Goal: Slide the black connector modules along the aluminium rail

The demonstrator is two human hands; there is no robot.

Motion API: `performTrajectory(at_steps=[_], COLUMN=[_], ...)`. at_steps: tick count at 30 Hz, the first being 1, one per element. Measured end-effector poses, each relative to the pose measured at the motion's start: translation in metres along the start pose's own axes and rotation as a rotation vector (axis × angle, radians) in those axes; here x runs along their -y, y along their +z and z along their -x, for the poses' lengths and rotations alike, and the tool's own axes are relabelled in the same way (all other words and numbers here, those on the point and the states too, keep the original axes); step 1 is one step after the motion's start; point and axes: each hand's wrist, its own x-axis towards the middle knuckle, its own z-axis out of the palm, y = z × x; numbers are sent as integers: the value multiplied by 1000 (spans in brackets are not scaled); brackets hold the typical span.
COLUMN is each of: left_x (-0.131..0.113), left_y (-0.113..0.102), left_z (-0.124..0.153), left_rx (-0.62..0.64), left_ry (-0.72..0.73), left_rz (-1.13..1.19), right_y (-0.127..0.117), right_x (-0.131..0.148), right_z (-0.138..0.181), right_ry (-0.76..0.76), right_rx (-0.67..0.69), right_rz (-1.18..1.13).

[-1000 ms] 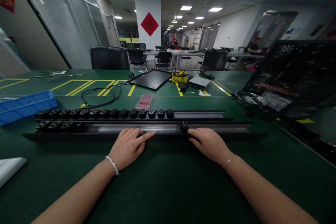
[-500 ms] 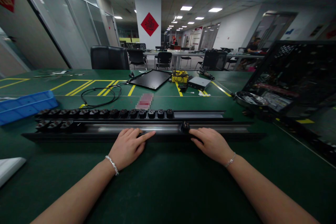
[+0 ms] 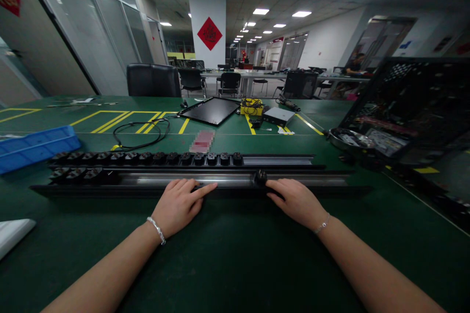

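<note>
Rightward a little: black socket module (image 3: 260,176) and my right hand (image 3: 295,200), fingertips at its side, grip unclear | my left hand (image 3: 179,205) over near rail (image 3: 312,179), can't tell if clamped | module right of centre there, three socket modules (image 3: 75,174) at left end | far rail (image 3: 279,160) mostly populated; near rail seemingly has much left

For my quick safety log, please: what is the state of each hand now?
Left hand: on the black rail, whether gripping it cannot be told.
Right hand: at the small black block, whether closed on it cannot be told.
</note>
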Motion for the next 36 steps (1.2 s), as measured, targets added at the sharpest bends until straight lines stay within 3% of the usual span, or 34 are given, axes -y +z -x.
performTrajectory(at_steps=[36], left_x=[-2], left_y=[-3], left_z=[0], left_rx=[-15], left_ry=[-6], left_rz=[3], right_y=[-3], right_x=[-8], right_z=[4], right_ry=[25], right_rx=[27], right_rz=[-36])
